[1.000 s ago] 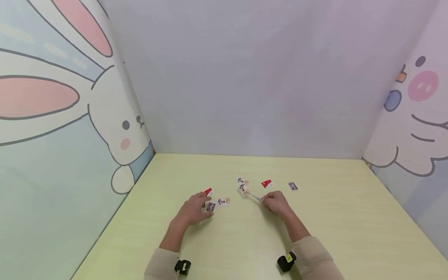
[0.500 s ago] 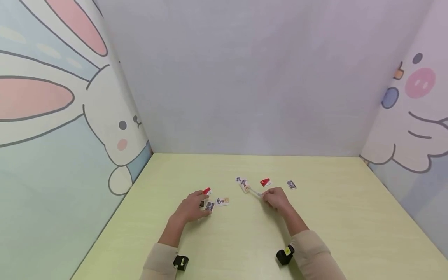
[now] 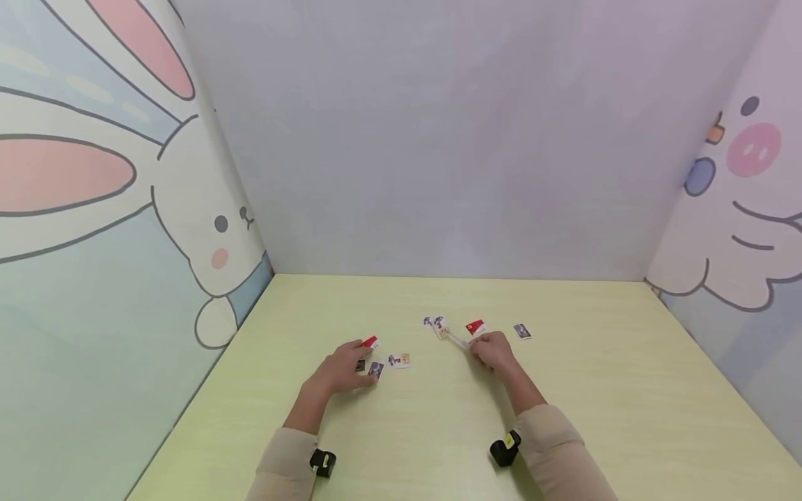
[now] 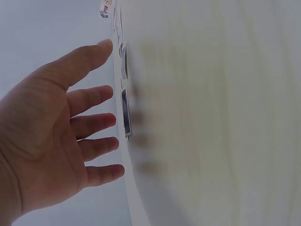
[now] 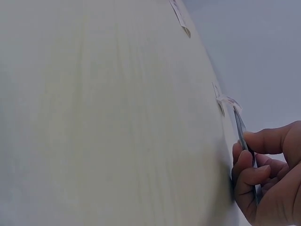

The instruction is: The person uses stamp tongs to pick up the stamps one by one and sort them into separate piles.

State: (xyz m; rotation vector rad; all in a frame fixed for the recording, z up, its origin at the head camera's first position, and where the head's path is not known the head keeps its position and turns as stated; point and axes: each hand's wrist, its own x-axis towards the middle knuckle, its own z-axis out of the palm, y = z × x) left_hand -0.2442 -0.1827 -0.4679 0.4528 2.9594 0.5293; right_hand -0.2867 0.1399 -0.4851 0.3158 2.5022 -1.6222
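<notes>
My right hand (image 3: 493, 350) pinches a pair of slim metal tweezers (image 5: 240, 128) between thumb and fingers. At the tweezers' tips is a small white printed card (image 3: 440, 327), tilted off the table in the right wrist view. It partly covers a similar printed card (image 3: 427, 321). My left hand (image 3: 343, 369) hovers with fingers spread over a cluster of small cards and grips nothing. Around its fingers lie a red-and-white card (image 3: 371, 342), a dark picture card (image 3: 376, 369) and another dark card (image 3: 360, 365), partly hidden. A white printed card (image 3: 398, 360) lies just right of it.
A red-and-white card (image 3: 476, 326) and a dark picture card (image 3: 522, 331) lie beyond the right hand. The pale yellow table (image 3: 432, 431) meets a plain back wall (image 3: 438, 153), with cartoon-printed panels on both sides.
My right hand has moved slightly away from me with the tweezers, bringing the card they hold up to and partly over the farther printed card. The left hand stays over its cluster.
</notes>
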